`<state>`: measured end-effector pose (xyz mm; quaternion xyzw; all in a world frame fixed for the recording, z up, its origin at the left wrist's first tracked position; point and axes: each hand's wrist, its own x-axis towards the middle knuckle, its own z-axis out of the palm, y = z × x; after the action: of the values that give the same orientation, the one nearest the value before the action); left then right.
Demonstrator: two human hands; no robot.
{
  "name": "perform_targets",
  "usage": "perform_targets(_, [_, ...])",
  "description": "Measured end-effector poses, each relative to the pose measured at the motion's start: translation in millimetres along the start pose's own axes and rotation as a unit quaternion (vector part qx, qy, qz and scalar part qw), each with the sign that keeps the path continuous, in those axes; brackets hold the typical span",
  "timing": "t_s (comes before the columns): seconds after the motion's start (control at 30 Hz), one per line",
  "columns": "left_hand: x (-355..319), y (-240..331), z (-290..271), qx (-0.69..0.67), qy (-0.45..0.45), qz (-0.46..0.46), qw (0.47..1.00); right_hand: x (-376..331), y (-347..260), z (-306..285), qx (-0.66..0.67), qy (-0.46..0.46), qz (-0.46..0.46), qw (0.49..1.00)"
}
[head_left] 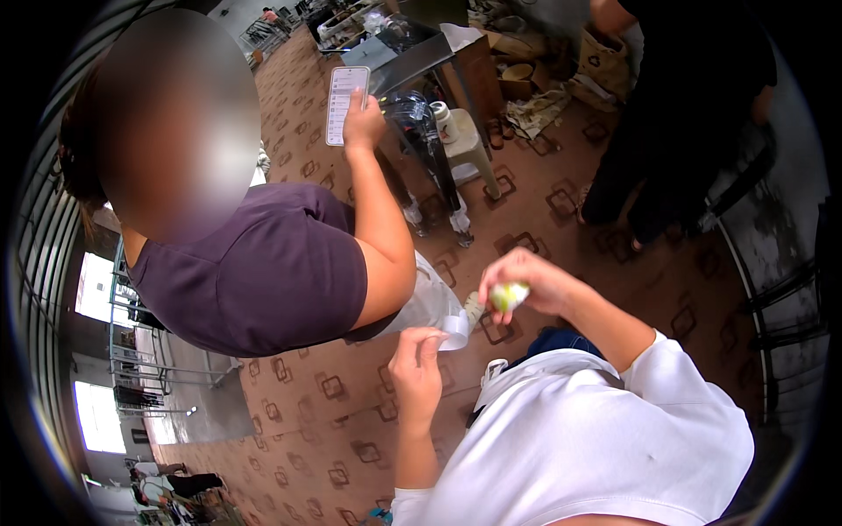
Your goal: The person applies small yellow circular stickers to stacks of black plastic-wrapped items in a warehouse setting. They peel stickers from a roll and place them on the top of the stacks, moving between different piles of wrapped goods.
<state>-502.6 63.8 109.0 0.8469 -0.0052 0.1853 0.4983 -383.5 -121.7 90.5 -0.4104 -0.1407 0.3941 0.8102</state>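
Strip of pale translucent tape (pixel 455 330) pinched by left hand (pixel 416 373), stretched up-right to small yellow-green round object (pixel 508 296) — gripped in closed right hand (pixel 535 282).

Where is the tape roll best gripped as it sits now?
Probably by the flat sides of the tape roll, pinched from the left, where the left hand already holds it. Its rim faces the right hand, which grips a yellow-green object, so that side looks crowded.

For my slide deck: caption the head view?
Left hand pinches white tape; right hand grips a yellow-green object.
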Motion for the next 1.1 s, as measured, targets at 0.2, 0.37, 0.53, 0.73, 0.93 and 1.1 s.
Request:
perform_targets(0.2, [15,17,26,-0.136,0.009,0.016,0.991,-10,37,14,-0.095,-0.114,0.092,0.985])
perform_targets(0.37, [44,34,31,-0.344,0.028,0.022,0.938,-13,48,6,-0.243,-0.119,0.18,0.946])
perform_targets(0.53, [67,50,31,-0.393,0.057,0.08,0.914,-33,68,-19,-0.186,-0.173,0.162,0.954])
perform_targets(0.73, [73,50,29,-0.452,-0.017,0.065,0.89,-46,18,-42,-0.026,0.072,-0.031,0.997])
perform_targets(0.93, [66,25,99,-0.32,-0.079,-0.043,0.943,-52,-28,-33,0.167,0.11,-0.166,0.966])
perform_targets(1.1, [53,1,139,-0.332,-0.166,-0.014,0.928,-49,-29,-27,0.084,0.173,-0.252,0.948])
